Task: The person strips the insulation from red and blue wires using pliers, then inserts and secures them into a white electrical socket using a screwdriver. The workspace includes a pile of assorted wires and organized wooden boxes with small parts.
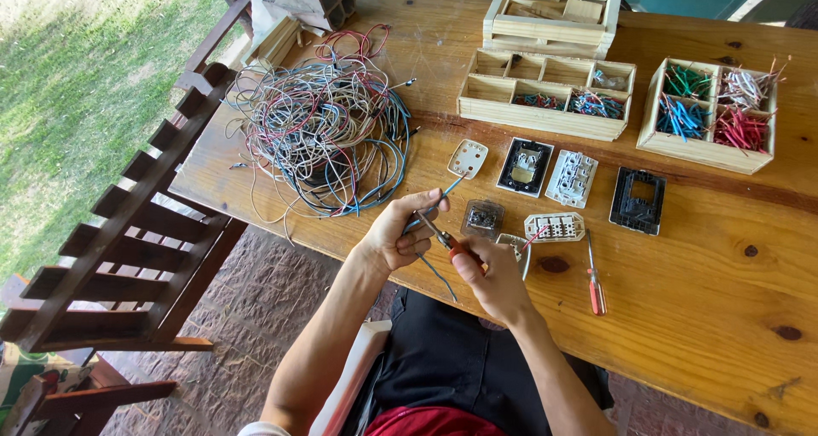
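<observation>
My left hand [399,232] pinches a short blue wire [452,186] that sticks up and to the right over the wooden table [682,300]. My right hand [492,274] grips red-handled pliers [443,238], whose jaws meet the wire just beside my left fingers. Both hands hover at the table's near edge, close to a small clear switch module [482,219] and a white terminal block [555,226]. A loose end of blue wire hangs below my hands.
A big tangle of coloured wires [324,121] lies at the left. Wooden compartment boxes [545,95] [707,112] hold sorted wire pieces at the back. Switch plates and frames [525,167] [637,199] and a red screwdriver [594,283] lie nearby. A wooden chair [136,223] stands left.
</observation>
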